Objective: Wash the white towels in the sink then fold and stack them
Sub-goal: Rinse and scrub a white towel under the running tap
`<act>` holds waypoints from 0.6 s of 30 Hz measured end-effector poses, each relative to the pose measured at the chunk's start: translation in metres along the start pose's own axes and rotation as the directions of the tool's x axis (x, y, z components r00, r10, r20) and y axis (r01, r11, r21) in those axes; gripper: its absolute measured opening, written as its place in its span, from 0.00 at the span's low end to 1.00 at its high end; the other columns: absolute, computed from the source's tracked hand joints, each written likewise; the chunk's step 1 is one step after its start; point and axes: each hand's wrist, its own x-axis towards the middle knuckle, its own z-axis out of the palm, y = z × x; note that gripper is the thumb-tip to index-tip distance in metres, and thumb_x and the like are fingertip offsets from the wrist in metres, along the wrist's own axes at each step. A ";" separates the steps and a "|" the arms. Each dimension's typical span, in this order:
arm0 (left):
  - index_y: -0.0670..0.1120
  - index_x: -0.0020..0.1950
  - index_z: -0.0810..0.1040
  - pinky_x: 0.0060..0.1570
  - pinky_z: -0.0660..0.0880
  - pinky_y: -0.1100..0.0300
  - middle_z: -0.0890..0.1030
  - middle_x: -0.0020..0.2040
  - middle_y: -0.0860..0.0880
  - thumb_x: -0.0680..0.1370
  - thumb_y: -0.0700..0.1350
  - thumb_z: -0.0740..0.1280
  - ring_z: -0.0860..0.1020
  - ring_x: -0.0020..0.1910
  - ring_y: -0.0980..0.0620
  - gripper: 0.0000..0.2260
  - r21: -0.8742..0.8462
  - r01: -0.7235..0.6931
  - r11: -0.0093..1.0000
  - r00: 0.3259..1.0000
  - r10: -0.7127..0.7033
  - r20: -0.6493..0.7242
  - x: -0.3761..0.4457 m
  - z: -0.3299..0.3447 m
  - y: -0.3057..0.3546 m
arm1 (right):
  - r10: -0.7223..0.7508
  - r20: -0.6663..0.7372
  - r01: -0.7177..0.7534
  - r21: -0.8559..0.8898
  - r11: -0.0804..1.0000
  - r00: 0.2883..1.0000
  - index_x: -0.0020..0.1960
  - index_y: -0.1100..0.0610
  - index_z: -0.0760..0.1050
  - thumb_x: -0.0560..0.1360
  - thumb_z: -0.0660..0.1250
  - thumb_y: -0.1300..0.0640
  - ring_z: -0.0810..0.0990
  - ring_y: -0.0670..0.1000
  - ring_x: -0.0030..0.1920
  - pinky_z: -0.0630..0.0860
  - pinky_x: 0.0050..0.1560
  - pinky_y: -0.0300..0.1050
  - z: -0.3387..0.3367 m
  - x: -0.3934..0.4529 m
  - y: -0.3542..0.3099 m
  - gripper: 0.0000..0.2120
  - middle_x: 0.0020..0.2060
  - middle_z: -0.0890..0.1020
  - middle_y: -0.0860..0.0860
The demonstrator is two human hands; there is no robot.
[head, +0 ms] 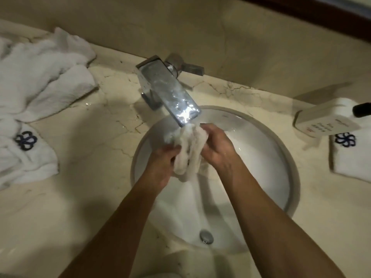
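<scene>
Left hand (162, 167) and right hand (215, 149) both clenched round bunched white towel (188, 153), held over sink (261, 157) centre, under faucet (170, 93). Advice: knead evenly, rotate cloth, keep low, limit splash.

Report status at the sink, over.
Left hand and right hand both grip bunched wet white towel under chrome faucet spout. Crumpled white towels wait left. Nothing obstructing.

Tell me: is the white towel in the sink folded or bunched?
Bunched. The wet white towel is gathered in crumpled ridges between the left hand and right hand, under the chrome faucet.
</scene>
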 end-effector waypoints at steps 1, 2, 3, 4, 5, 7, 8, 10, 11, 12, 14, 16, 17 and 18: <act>0.46 0.58 0.84 0.60 0.76 0.37 0.85 0.54 0.41 0.71 0.51 0.73 0.82 0.56 0.40 0.17 0.128 -0.047 0.991 0.998 0.052 -0.029 -0.005 -0.003 -0.003 | 0.017 0.039 -0.020 0.075 0.997 0.999 0.58 0.67 0.76 0.81 0.61 0.62 0.83 0.57 0.50 0.84 0.50 0.51 -0.009 -0.008 -0.003 0.11 0.48 0.82 0.62; 0.49 0.55 0.85 0.58 0.77 0.37 0.86 0.51 0.43 0.68 0.55 0.74 0.83 0.54 0.40 0.19 0.215 -0.081 0.973 0.995 0.093 -0.045 -0.009 -0.005 -0.003 | 0.020 0.105 -0.031 0.100 0.995 0.994 0.62 0.66 0.75 0.81 0.61 0.60 0.81 0.58 0.57 0.81 0.58 0.54 -0.020 -0.013 0.000 0.13 0.54 0.82 0.63; 0.51 0.53 0.86 0.56 0.78 0.38 0.86 0.49 0.45 0.65 0.58 0.73 0.83 0.53 0.41 0.19 0.300 -0.095 0.949 0.990 0.122 -0.073 -0.014 -0.003 -0.003 | 0.010 0.133 -0.024 0.106 0.994 0.991 0.66 0.65 0.74 0.80 0.62 0.58 0.78 0.59 0.64 0.75 0.64 0.58 -0.033 -0.018 0.004 0.17 0.61 0.80 0.63; 0.52 0.52 0.86 0.57 0.79 0.42 0.86 0.48 0.46 0.66 0.59 0.72 0.84 0.52 0.43 0.19 0.419 -0.116 0.901 0.978 0.177 -0.109 -0.019 -0.002 0.000 | 0.008 0.169 -0.025 0.099 0.995 0.986 0.70 0.63 0.71 0.79 0.64 0.56 0.74 0.60 0.70 0.70 0.68 0.62 -0.045 -0.024 0.012 0.21 0.68 0.76 0.63; 0.51 0.54 0.86 0.57 0.78 0.47 0.86 0.48 0.48 0.70 0.58 0.71 0.83 0.51 0.46 0.17 0.560 -0.142 0.816 0.958 0.255 -0.128 -0.022 -0.001 0.003 | 0.022 0.199 -0.037 0.073 0.997 0.980 0.75 0.61 0.68 0.78 0.67 0.54 0.69 0.61 0.73 0.67 0.71 0.63 -0.057 -0.026 0.021 0.27 0.72 0.72 0.62; 0.49 0.58 0.84 0.57 0.77 0.54 0.85 0.50 0.49 0.76 0.53 0.70 0.82 0.51 0.49 0.14 0.742 -0.136 0.656 0.919 0.363 -0.152 -0.027 -0.003 0.008 | 0.104 0.231 -0.104 -0.015 0.994 0.967 0.79 0.59 0.62 0.78 0.71 0.54 0.68 0.62 0.74 0.69 0.71 0.62 -0.071 -0.035 0.036 0.34 0.75 0.68 0.62; 0.48 0.60 0.83 0.56 0.77 0.55 0.85 0.50 0.49 0.77 0.51 0.70 0.82 0.51 0.49 0.14 0.736 -0.116 0.668 0.932 0.330 -0.153 -0.027 -0.006 0.012 | 0.126 0.200 -0.120 -0.041 0.992 0.972 0.78 0.60 0.63 0.79 0.70 0.56 0.73 0.61 0.71 0.74 0.67 0.60 -0.073 -0.040 0.039 0.32 0.73 0.70 0.63; 0.43 0.58 0.83 0.53 0.80 0.52 0.85 0.49 0.46 0.75 0.48 0.72 0.83 0.49 0.46 0.15 0.334 0.038 0.942 0.991 0.008 -0.137 -0.026 -0.012 0.019 | 0.148 0.115 -0.145 -0.034 0.989 0.982 0.72 0.65 0.71 0.80 0.65 0.61 0.82 0.58 0.58 0.82 0.54 0.52 -0.072 -0.048 0.036 0.21 0.62 0.80 0.63; 0.41 0.59 0.82 0.51 0.81 0.49 0.85 0.51 0.42 0.73 0.46 0.73 0.83 0.49 0.43 0.17 0.081 0.171 0.982 0.985 -0.170 -0.026 -0.025 -0.016 0.019 | 0.116 0.097 -0.119 0.028 0.992 0.988 0.66 0.67 0.75 0.79 0.63 0.63 0.85 0.56 0.49 0.84 0.46 0.48 -0.067 -0.052 0.031 0.16 0.54 0.83 0.63; 0.40 0.61 0.81 0.51 0.81 0.47 0.84 0.55 0.40 0.71 0.45 0.74 0.82 0.52 0.42 0.19 -0.074 0.258 0.963 0.965 -0.253 0.072 -0.026 -0.016 0.017 | 0.088 0.084 -0.098 0.130 0.987 0.993 0.60 0.69 0.77 0.80 0.61 0.63 0.86 0.54 0.40 0.83 0.37 0.45 -0.059 -0.056 0.027 0.13 0.47 0.84 0.63; 0.39 0.66 0.78 0.56 0.79 0.45 0.81 0.61 0.38 0.70 0.45 0.75 0.80 0.59 0.40 0.25 -0.150 0.284 0.947 0.957 -0.271 0.101 -0.020 -0.010 0.007 | 0.062 0.046 -0.069 0.170 0.983 0.997 0.60 0.68 0.77 0.82 0.60 0.59 0.82 0.52 0.29 0.78 0.23 0.41 -0.035 -0.065 0.028 0.14 0.42 0.83 0.61; 0.39 0.68 0.75 0.57 0.78 0.46 0.80 0.62 0.38 0.74 0.48 0.72 0.80 0.59 0.39 0.25 -0.173 0.201 0.964 0.979 -0.195 0.052 -0.013 0.002 0.004 | -0.071 0.008 0.071 -0.174 0.982 0.997 0.66 0.62 0.73 0.83 0.63 0.56 0.84 0.53 0.36 0.81 0.32 0.43 -0.016 -0.066 0.045 0.15 0.48 0.83 0.58; 0.38 0.69 0.74 0.55 0.78 0.48 0.80 0.62 0.38 0.76 0.49 0.69 0.80 0.60 0.39 0.24 -0.181 0.138 0.974 0.990 -0.135 0.026 -0.009 0.010 0.006 | -0.189 0.018 0.179 -0.424 0.888 0.982 0.65 0.58 0.73 0.83 0.63 0.56 0.84 0.53 0.44 0.82 0.42 0.45 -0.009 -0.065 0.056 0.12 0.51 0.83 0.55; 0.38 0.69 0.74 0.54 0.78 0.49 0.80 0.62 0.37 0.78 0.50 0.67 0.79 0.60 0.38 0.23 -0.144 0.063 0.988 0.997 -0.067 -0.027 -0.005 0.017 0.009 | -0.291 0.056 0.263 -0.608 0.749 0.955 0.61 0.55 0.74 0.83 0.63 0.55 0.84 0.51 0.49 0.82 0.51 0.48 -0.004 -0.061 0.064 0.08 0.52 0.83 0.53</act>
